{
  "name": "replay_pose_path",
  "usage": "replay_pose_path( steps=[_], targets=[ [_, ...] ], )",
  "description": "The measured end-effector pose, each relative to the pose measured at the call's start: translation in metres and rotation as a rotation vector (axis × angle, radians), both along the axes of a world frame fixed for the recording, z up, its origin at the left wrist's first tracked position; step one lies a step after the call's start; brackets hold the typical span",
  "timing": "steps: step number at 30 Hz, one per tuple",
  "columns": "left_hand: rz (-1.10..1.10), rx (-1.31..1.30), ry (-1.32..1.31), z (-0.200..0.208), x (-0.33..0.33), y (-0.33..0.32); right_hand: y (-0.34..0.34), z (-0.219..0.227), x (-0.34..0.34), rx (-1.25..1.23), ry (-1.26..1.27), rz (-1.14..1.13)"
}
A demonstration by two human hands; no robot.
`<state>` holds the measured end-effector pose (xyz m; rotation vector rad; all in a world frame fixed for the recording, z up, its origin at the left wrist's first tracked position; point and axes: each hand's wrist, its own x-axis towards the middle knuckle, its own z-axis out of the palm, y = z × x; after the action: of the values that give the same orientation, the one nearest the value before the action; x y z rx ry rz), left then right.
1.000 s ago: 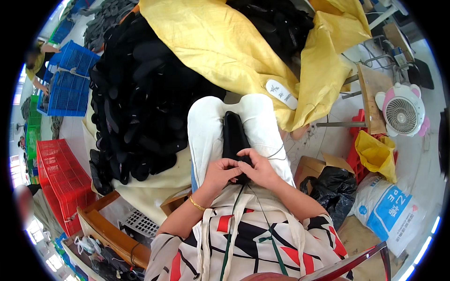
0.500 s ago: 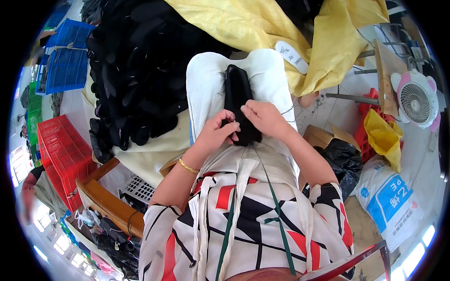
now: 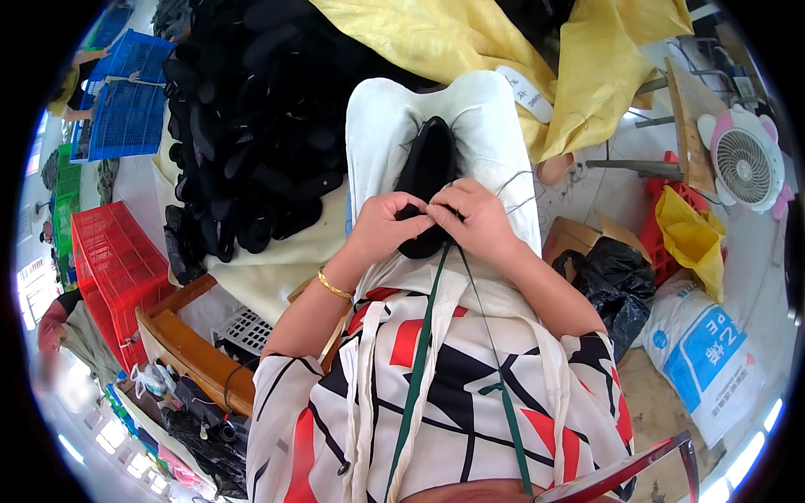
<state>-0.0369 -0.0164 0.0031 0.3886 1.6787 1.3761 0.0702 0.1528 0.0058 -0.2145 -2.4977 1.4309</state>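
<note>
A black cloth shoe [image 3: 426,172] lies lengthwise on my lap, toe pointing away, on white cloth [image 3: 495,126] that covers my thighs. Over the shoe's near half, my left hand [image 3: 390,225] pinches thumb against forefinger. Its fingertips meet those of my right hand [image 3: 474,220], which is closed in a pinch too. Whatever lies between the fingertips is too small to make out. A thin dark thread [image 3: 516,176] loops out beside my right hand. Part of the shoe's near end is hidden behind my fingers.
A large heap of black shoes [image 3: 251,126] lies ahead to the left, beside yellow sheeting [image 3: 444,33]. Red crates [image 3: 122,260] and blue crates [image 3: 130,101] stand left, with other people nearby. At right are a fan [image 3: 745,159], black bag [image 3: 616,281] and printed sack [image 3: 700,352].
My hands have come together, fingertips now touching over the shoe. My right hand has moved slightly nearer and turned inward. The shoe's toe has shifted a little right.
</note>
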Motion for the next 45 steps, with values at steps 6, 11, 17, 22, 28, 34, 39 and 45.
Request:
replay_pose_path(
  steps=[6, 11, 17, 22, 28, 34, 39, 45],
  targets=[
    [-0.115, -0.097, 0.259, 0.007, 0.004, 0.004, 0.0, 0.033, -0.014, 0.179, 0.375, -0.069],
    [-0.239, -0.023, 0.462, 0.011, 0.01, -0.006, 0.02, 0.067, 0.004, -1.081, -0.153, -0.271],
    [-0.235, 0.037, 0.802, 0.011, 0.022, -0.023, 0.122, 0.081, 0.095, -1.446, 0.117, -0.446],
    [-0.255, 0.053, 0.843, 0.013, 0.019, -0.016, 0.281, 0.112, 0.222, -1.184, 0.783, -0.53],
    [-0.241, 0.024, 0.853, 0.014, 0.02, -0.011, 0.351, 0.138, 0.302, -0.452, 1.059, -1.095],
    [-0.255, 0.005, 0.81, 0.008, 0.021, -0.007, 0.342, 0.111, 0.299, 0.03, 0.699, -1.37],
    [-0.258, 0.054, 0.887, 0.005, 0.021, -0.011, 0.275, 0.038, 0.201, -0.247, 0.541, -1.101],
    [-0.201, 0.163, 0.961, -0.005, 0.024, -0.016, 0.07, 0.005, 0.057, -0.634, -0.315, -0.247]
  ],
)
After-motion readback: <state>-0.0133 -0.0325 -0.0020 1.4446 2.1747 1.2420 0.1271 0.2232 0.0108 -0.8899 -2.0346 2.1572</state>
